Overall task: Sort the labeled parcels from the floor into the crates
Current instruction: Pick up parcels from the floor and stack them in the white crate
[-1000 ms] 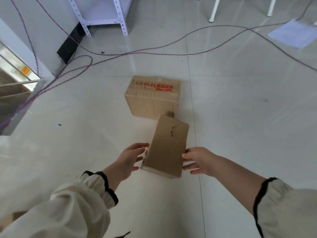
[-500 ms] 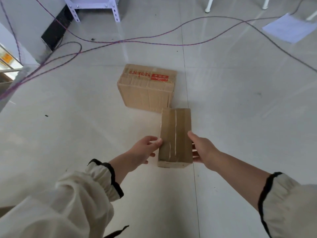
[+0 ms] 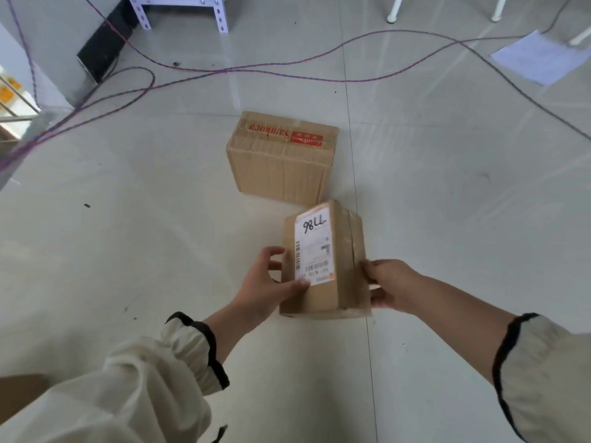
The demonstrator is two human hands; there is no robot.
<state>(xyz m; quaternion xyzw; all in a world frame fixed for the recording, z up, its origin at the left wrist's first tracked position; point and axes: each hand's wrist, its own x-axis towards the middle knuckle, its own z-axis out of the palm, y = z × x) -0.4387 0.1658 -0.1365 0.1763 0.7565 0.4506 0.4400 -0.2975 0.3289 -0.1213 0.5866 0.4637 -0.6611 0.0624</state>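
A small brown cardboard parcel [image 3: 323, 295] is held between both hands above the floor. Its upper face carries a white shipping label [image 3: 314, 247] with a handwritten number and a barcode. My left hand [image 3: 267, 284] grips the parcel's left side, thumb on the labelled face near the label's lower corner. My right hand [image 3: 388, 284] holds the right side, fingers curled behind it. A larger brown parcel [image 3: 281, 158] with red printing and a red sticker on top lies on the floor just beyond. No crate is in view.
Purple and red cables [image 3: 224, 71] trail across the pale tiled floor at the back. A white metal shelf frame [image 3: 179, 8] stands at the top left, white furniture legs [image 3: 393, 9] at the top right, and a sheet of paper [image 3: 540, 57] lies far right.
The small parcel has been turned in my hands: first a torn face showed, then a taped side, now the labelled face is up. The view has moved closer to both parcels.
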